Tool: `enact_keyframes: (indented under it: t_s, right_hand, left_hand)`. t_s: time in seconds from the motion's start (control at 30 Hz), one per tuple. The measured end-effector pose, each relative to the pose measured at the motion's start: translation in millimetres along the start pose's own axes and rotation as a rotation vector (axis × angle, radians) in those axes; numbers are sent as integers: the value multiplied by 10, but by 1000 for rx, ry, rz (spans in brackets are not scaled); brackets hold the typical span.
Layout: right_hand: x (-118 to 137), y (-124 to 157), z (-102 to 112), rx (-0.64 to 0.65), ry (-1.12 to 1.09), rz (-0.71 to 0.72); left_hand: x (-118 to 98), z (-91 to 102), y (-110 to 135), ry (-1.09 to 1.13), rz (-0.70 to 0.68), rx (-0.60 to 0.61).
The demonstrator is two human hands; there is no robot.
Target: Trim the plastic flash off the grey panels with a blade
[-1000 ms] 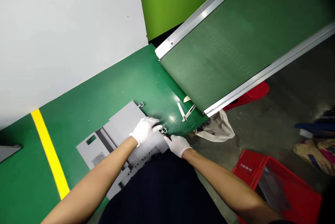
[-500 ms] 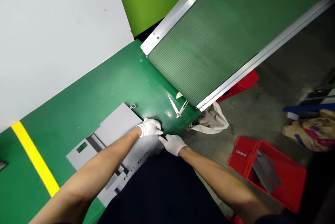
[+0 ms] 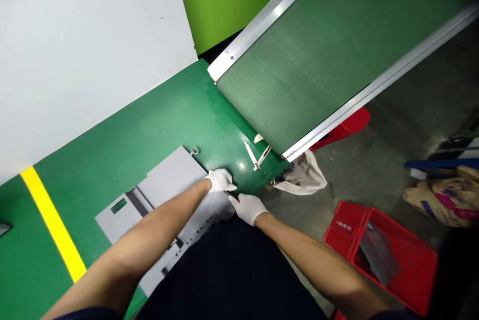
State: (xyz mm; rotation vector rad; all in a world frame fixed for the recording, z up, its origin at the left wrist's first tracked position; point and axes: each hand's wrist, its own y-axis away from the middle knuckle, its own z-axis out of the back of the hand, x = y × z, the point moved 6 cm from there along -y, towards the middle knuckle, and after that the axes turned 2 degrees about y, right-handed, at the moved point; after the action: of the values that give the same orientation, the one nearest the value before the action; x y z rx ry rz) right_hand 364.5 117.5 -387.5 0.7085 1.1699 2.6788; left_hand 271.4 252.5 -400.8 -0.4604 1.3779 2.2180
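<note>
A flat grey sheet-metal panel [image 3: 164, 183] with cut-outs lies on the green table [image 3: 157, 125], a small metal hook [image 3: 193, 151] at its far corner. My left hand [image 3: 220, 180], in a white glove, presses its closed fingers on the panel's right corner. My right hand [image 3: 249, 207], also gloved, pinches something small and dark at that same corner; I cannot make out what. Both hands meet at the table's near edge.
A green conveyor belt [image 3: 307, 61] with aluminium rails slopes up to the right. Small white metal pieces [image 3: 254, 155] lie by its lower end. A white bag [image 3: 301, 175] and red crates [image 3: 385, 255] sit on the floor. A yellow line [image 3: 52, 225] crosses the table.
My hands stay together at the panel's corner. The left hand's fingers have drawn in closer over it. The view has shifted slightly.
</note>
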Motion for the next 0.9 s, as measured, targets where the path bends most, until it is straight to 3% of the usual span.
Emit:
enact_keyframes:
  t_s: [0.17, 0.3, 0.37, 0.5, 0.6, 0.7, 0.8, 0.9]
  right_hand:
    - [10, -37, 39, 43, -65, 33]
    - [-52, -31, 75, 44, -75, -6]
    - [-118, -19, 89, 31, -79, -40]
    - [-206, -32, 142, 3, -106, -83]
    - [-113, -137, 229, -21, -149, -65]
    - [156, -341, 349, -21, -172, -19]
    - [533, -599, 496, -5, -169, 34]
    - [888, -848, 637, 18, -148, 52]
  left_hand:
    - [-60, 100, 413, 471, -282, -159]
    - [-150, 88, 493, 742, -256, -146]
    - [-107, 194, 518, 870, -224, -231]
    - [224, 570, 686, 1342, -218, -436]
    - [519, 750, 870, 1826, -215, -395]
    - [762, 875, 1090, 2102, -269, -417]
    - [1009, 929, 1242, 2057, -207, -549]
    - [1361, 1011, 1349, 1395, 174, -825]
